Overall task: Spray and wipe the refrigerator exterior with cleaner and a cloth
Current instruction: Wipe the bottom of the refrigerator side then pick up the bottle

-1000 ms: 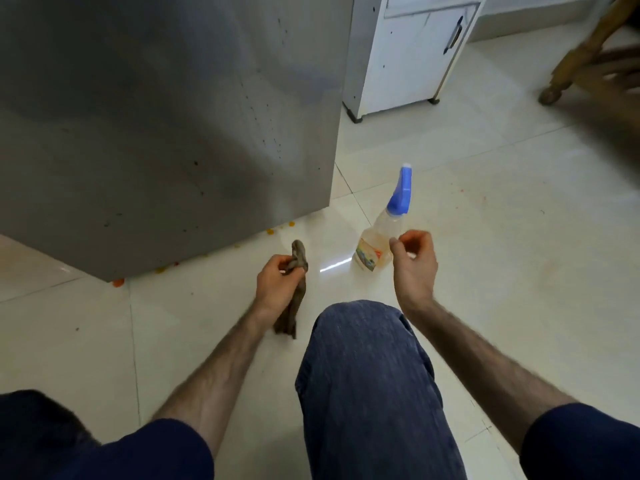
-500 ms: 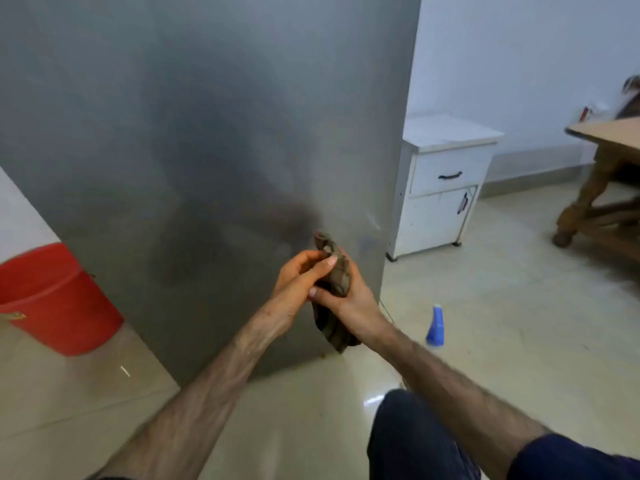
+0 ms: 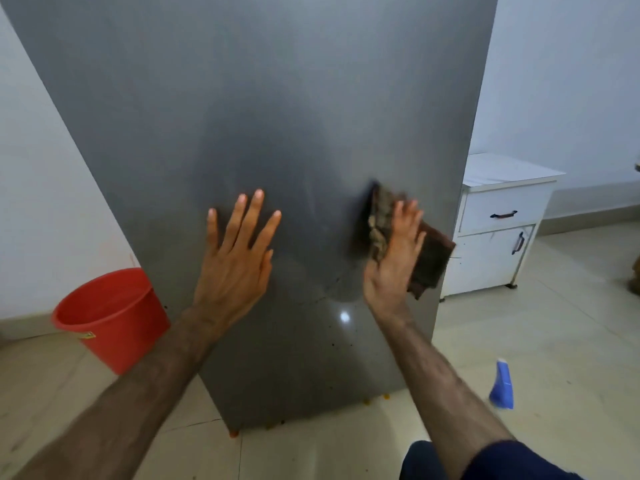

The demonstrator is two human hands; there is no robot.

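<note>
The grey refrigerator side panel fills the middle of the head view. My left hand lies flat on it with fingers straight and spread. My right hand presses a brown cloth against the panel near its right edge, fingers straight; the cloth is blurred and sticks out past the hand on both sides. The spray bottle stands on the floor to the right, only its blue top showing past my right forearm.
A red bucket sits on the floor left of the refrigerator by the white wall. A white cabinet with dark handles stands behind on the right. Pale floor tiles spread to the right. My knee is at the bottom.
Both hands held the cloth together low on the panel; now my left hand has let go and lies flat, while my right hand has spread the cloth higher and to the right.
</note>
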